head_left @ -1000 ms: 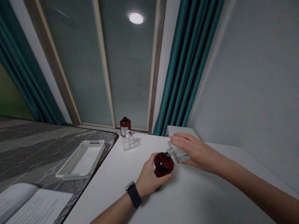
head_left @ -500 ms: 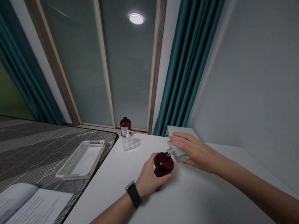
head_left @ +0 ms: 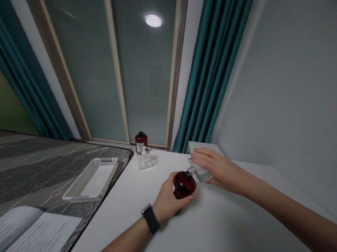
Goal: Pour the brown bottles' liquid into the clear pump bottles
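My left hand (head_left: 170, 198) is wrapped round a dark red-brown bottle (head_left: 184, 186), whose uncapped neck faces up and to the right. In my right hand (head_left: 214, 168) is a clear bottle (head_left: 200, 172), tilted so that its neck meets the mouth of the brown one. Whether liquid runs between them is too small to tell. Farther back on the white table (head_left: 150, 202) stands a second brown bottle (head_left: 141, 141) with a black cap and a pale label. In front of it is a clear pump dispenser (head_left: 144, 159).
A white perforated basket (head_left: 103, 178) and an open book (head_left: 41, 234) lie on the dark patterned surface (head_left: 46, 162) at left. Behind my right hand stands a white box-like object (head_left: 206, 146). Green curtains (head_left: 213, 63) and a glass door (head_left: 149, 78) are at the back.
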Available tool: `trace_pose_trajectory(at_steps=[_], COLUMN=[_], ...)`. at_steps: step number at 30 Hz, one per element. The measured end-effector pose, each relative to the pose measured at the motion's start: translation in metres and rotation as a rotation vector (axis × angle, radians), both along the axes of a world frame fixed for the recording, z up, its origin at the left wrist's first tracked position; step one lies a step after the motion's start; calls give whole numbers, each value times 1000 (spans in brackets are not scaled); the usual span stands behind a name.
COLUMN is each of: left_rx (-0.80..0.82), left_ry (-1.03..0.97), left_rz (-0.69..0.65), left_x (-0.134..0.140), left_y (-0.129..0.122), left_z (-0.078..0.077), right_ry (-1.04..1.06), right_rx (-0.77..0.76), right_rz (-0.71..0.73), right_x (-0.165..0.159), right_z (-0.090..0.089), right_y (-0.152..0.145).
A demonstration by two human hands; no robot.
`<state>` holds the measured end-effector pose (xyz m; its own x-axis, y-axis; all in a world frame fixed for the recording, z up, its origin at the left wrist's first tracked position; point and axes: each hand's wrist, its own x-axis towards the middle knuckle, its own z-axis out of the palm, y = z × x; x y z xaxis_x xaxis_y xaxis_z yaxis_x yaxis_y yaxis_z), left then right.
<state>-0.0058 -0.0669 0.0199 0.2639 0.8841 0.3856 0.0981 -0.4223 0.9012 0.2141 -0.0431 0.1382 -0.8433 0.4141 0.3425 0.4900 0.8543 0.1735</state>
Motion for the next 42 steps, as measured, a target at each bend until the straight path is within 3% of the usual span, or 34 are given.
trace_pose_trajectory(at_steps=[42], left_rx=[2], left_ry=[-13], left_rz=[0], left_x=[1], left_y=[-1], left_z=[0], right_ry=[-23], right_rx=[81], right_rz=[46], right_x=[-3], right_z=[7], right_y=[0])
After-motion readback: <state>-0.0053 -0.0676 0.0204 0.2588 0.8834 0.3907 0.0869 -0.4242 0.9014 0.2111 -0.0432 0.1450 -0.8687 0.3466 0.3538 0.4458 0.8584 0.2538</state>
